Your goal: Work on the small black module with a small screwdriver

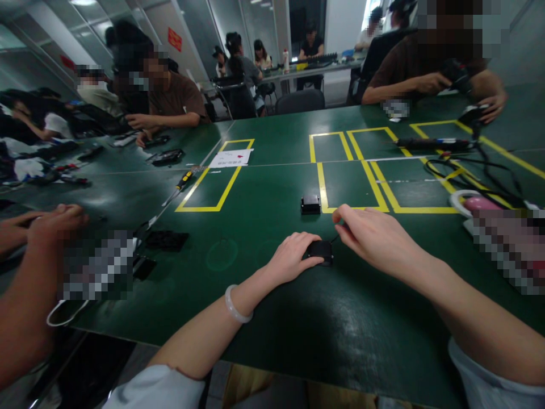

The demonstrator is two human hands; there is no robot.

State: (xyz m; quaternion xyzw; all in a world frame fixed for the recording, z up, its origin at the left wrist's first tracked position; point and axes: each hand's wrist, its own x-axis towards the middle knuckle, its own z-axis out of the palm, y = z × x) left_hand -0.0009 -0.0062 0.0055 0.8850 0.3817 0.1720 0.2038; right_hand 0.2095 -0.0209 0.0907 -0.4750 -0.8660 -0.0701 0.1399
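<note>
My left hand (293, 254), with a pale bracelet on its wrist, grips a small black box-like device (321, 251) that lies on the green table. The thumb and fingers close around its left side. Just right of it, my right hand (361, 230) is closed in a pinch on a thin dark strand (335, 238) that runs down to the device's upper right corner. Whether it is a wire or a slim tool I cannot tell. Beyond my hands sits a second small black device (310, 204), touched by neither hand.
Yellow tape rectangles (323, 187) mark the green tabletop (264, 307). A yellow-and-black screwdriver (184, 180) and a paper sheet (231, 158) lie to the left. Black cables (481, 170) coil at the right. A co-worker's hands (55, 224) rest at the left edge; other people sit across.
</note>
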